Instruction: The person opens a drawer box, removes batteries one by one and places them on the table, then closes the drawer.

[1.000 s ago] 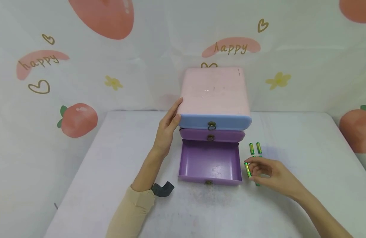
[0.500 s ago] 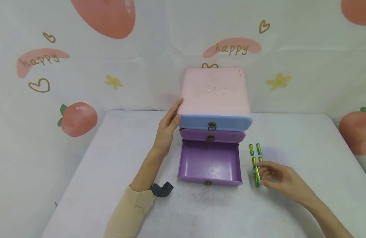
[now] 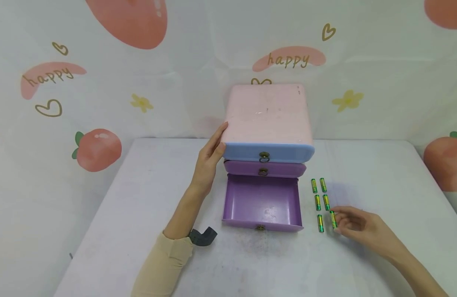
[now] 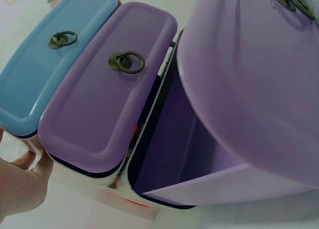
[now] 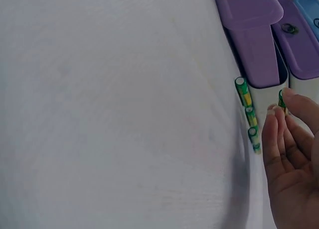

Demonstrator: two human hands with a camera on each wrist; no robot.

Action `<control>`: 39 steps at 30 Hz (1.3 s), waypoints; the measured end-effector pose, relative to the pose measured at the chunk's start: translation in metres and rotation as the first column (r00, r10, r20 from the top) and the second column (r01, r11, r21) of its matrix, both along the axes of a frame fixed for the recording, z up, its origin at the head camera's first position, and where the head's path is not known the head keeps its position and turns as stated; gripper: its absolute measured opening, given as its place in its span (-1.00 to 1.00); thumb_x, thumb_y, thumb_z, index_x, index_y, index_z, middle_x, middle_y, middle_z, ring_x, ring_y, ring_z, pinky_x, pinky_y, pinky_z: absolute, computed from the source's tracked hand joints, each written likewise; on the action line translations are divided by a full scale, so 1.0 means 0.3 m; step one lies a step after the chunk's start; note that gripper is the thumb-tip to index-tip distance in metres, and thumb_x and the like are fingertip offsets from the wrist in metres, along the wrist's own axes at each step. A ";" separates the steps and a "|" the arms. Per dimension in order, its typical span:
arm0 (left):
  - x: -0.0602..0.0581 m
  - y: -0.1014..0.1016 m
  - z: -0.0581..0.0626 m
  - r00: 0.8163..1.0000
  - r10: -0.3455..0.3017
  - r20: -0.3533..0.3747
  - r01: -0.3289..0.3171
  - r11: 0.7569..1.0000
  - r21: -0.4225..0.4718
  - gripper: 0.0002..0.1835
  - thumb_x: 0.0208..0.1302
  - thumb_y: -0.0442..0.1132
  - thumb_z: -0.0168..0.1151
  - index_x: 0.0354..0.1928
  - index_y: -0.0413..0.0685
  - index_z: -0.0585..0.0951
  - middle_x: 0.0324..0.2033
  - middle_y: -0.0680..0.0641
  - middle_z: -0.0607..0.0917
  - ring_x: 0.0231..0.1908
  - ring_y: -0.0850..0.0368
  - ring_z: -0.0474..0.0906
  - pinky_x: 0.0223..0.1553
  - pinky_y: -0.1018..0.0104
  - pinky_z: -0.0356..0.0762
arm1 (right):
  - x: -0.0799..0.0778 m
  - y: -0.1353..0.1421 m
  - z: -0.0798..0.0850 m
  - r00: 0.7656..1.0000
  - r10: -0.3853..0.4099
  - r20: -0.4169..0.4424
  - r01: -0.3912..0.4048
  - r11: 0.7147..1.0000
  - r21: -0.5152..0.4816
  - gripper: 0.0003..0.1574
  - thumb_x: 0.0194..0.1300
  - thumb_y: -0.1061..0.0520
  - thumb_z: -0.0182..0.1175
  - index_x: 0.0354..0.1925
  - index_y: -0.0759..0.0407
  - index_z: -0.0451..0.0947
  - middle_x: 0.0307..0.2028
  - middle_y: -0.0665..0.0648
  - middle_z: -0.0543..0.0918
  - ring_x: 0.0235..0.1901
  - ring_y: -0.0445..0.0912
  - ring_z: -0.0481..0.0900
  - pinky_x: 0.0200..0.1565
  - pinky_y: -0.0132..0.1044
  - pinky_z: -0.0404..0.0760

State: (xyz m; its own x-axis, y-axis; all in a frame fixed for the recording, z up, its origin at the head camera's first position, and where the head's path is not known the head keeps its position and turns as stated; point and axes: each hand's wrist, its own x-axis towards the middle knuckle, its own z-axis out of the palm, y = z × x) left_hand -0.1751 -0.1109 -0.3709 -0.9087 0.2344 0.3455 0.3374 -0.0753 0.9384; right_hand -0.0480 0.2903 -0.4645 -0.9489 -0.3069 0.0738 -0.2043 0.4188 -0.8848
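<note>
My left hand [image 3: 206, 166] rests against the left side of a small drawer cabinet [image 3: 267, 113], fingers stretched along the pink wall and thumb at the front corner. The cabinet's bottom drawer [image 3: 263, 202] is pulled out, and its purple inside is bare. Between thumb and fingertips, my right hand [image 3: 362, 225] pinches a green and yellow battery [image 3: 333, 219], held to the right of the drawer. Several matching batteries lie in two short columns beside it, the nearest battery [image 3: 320, 223] just left of the pinched one. In the right wrist view, fingers partly cover the pinched battery [image 5: 282, 100].
Above the pulled-out drawer, the purple middle drawer [image 3: 265, 169] and blue top drawer [image 3: 287, 152] are closed, each with a ring pull. A dark curved piece [image 3: 204, 236] shows at the left wrist. The white table [image 3: 161, 173] meets a printed backdrop [image 3: 198, 53] behind.
My right hand has moved right, away from the drawer, carrying the pinched battery past the nearest left-column battery, which is now uncovered. The left hand has stayed on the cabinet.
</note>
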 end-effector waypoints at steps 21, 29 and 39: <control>0.007 -0.002 0.004 1.000 0.006 0.021 -0.006 1.000 0.000 -0.47 0.55 -0.06 -0.04 0.51 0.22 0.27 0.48 0.19 0.22 0.47 0.28 0.06 0.45 0.09 0.04 | 0.002 0.014 -0.045 1.000 0.019 0.012 -0.019 1.000 0.014 -0.47 0.13 0.45 0.36 0.09 0.54 0.51 -0.31 0.03 0.67 -0.37 -0.26 0.61 -0.31 -0.46 0.62; 0.006 -0.001 0.004 1.000 0.002 0.017 -0.002 1.000 0.002 -0.47 0.56 -0.06 -0.05 0.51 0.19 0.27 0.48 0.19 0.22 0.47 0.28 0.06 0.45 0.08 0.04 | -0.002 0.006 -0.042 1.000 -0.002 0.009 0.002 0.998 0.062 -0.48 0.11 0.39 0.41 0.06 0.51 0.55 -0.41 -0.04 0.63 -0.43 -0.26 0.57 -0.37 -0.46 0.59; 0.006 0.000 0.004 1.000 -0.001 0.017 0.001 1.000 0.003 -0.47 0.57 -0.09 -0.06 0.51 0.19 0.26 0.48 0.18 0.21 0.47 0.27 0.06 0.45 0.07 0.04 | -0.011 -0.008 -0.041 0.998 -0.024 -0.061 0.035 0.982 0.188 -0.45 0.02 0.34 0.49 0.02 0.43 0.61 -0.46 -0.14 0.60 -0.47 -0.29 0.55 -0.38 -0.49 0.58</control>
State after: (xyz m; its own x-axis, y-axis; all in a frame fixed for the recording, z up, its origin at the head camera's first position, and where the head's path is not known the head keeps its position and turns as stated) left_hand -0.1733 -0.1108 -0.3698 -0.9143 0.2339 0.3308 0.3215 -0.0780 0.9437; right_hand -0.0513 0.2878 -0.4770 -0.9535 -0.2926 0.0720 -0.2378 0.5839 -0.7762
